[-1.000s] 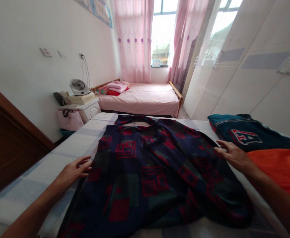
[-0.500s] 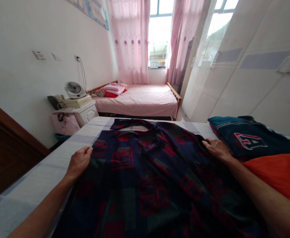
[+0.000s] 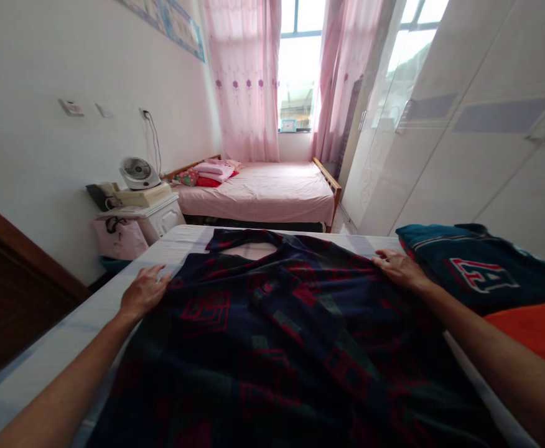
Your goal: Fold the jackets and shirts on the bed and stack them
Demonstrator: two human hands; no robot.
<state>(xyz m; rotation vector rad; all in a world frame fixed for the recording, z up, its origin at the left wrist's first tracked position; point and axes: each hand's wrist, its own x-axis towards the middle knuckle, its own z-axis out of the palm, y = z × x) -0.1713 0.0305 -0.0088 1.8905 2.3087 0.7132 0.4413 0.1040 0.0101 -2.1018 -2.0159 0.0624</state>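
A dark navy long-sleeved shirt (image 3: pixel 235 323) with red and green geometric patterns lies spread over the near bed, its collar end away from me. One sleeve (image 3: pixel 310 323) runs diagonally across its front. At the shirt's left shoulder edge, my left hand (image 3: pixel 144 292) rests with fingers loosened and apart. My right hand (image 3: pixel 400 269) lies on the opposite shoulder edge, fingers stretched out over the cloth. The shirt's lower part runs out of view at the bottom.
A folded teal garment with letters (image 3: pixel 482 274) and an orange cloth (image 3: pixel 534 333) lie on the right of the near bed (image 3: pixel 34 367). Beyond stands a pink-covered bed (image 3: pixel 272 193). A fan (image 3: pixel 138 173) sits on a white cabinet (image 3: pixel 165 214); a wardrobe (image 3: pixel 482 168) lines the right.
Both hands have loosened from their grip on the shirt's shoulder edges, and their fingers have spread. The shirt's upper part now lies flatter on the bed.
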